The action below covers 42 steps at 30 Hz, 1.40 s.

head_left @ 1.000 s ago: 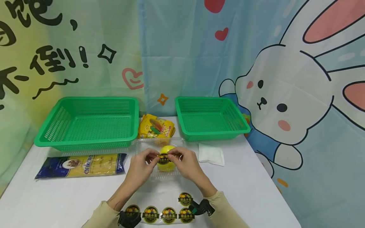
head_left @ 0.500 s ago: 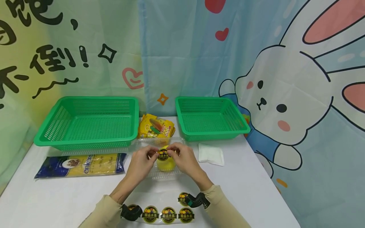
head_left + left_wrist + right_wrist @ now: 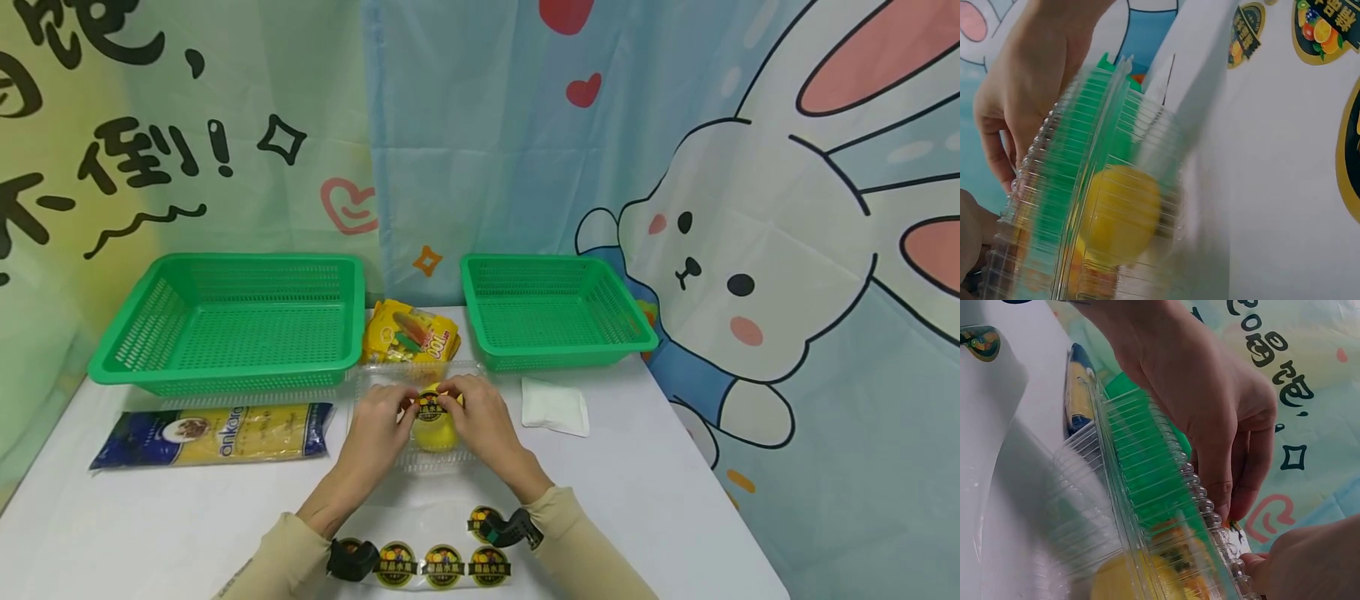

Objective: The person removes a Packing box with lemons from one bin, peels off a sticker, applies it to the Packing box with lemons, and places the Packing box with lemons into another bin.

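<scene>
Both hands meet over a clear plastic clamshell box (image 3: 420, 462) in the middle of the table. My left hand (image 3: 378, 429) pinches the left edge of a round black-and-gold sticker (image 3: 432, 407). The sticker's right edge is between the thumb and fingers of my right hand (image 3: 486, 425). A smooth yellow fruit (image 3: 1121, 212), lemon-like, sits inside the box and shows through its ribbed wall. In the right wrist view the sticker (image 3: 1236, 537) is at the beaded rim of the box, partly hidden by fingers.
A sheet of several like stickers (image 3: 442, 567) lies near the front edge. Two green baskets (image 3: 232, 383) (image 3: 562, 358) stand at the back, with yellow snack packets (image 3: 408, 333) between. A pasta bag (image 3: 213, 437) lies left, a white sachet (image 3: 555, 407) right.
Both hands have shifted slightly, the right one a little left and up, and the sticker has moved a little up and left with them. The box and surroundings stay put.
</scene>
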### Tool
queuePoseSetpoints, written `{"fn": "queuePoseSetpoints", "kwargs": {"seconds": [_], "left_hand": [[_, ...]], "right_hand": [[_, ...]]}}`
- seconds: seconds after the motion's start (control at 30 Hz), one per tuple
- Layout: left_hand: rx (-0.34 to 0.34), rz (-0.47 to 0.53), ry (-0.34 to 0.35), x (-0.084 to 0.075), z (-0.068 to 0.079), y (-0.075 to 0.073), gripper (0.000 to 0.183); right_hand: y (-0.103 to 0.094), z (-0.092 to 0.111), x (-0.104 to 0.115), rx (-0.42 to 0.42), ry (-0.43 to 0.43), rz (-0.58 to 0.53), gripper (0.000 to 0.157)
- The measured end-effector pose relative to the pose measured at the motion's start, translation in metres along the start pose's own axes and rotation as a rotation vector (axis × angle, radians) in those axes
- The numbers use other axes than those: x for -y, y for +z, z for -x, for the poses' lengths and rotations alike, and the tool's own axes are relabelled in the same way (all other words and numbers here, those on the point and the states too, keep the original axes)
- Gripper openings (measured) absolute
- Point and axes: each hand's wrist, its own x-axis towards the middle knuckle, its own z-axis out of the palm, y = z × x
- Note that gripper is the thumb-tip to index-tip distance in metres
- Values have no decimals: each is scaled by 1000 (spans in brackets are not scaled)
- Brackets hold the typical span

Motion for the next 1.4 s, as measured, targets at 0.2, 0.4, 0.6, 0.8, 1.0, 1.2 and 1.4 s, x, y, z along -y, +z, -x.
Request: {"fn": "queuePoseSetpoints", "kwargs": {"seconds": [0.2,0.4,0.6,0.8,1.0,1.2,1.4], "left_hand": [[-19,-23,23,2,2,2,16],[-4,-66,19,1,3,2,10],[20,-123,19,1,4,-2,3],[-57,-179,50,7,6,-4,9],[-135,-245,63,11,7,-5,13],[-102,-159,-132,12,13,-14,26],[163,90,-440,15,21,-34,69]], "right_hand": [[3,1,0,-25,-49,40,14],[5,0,-1,-44,-69,63,15],[5,0,-2,-53,-65,89,16],[3,1,-2,-76,-37,97,17],[1,3,-3,-93,-11,89,18],[-8,3,-10,-154,61,22,13],[-27,-1,-39,-269,145,25,18]]}}
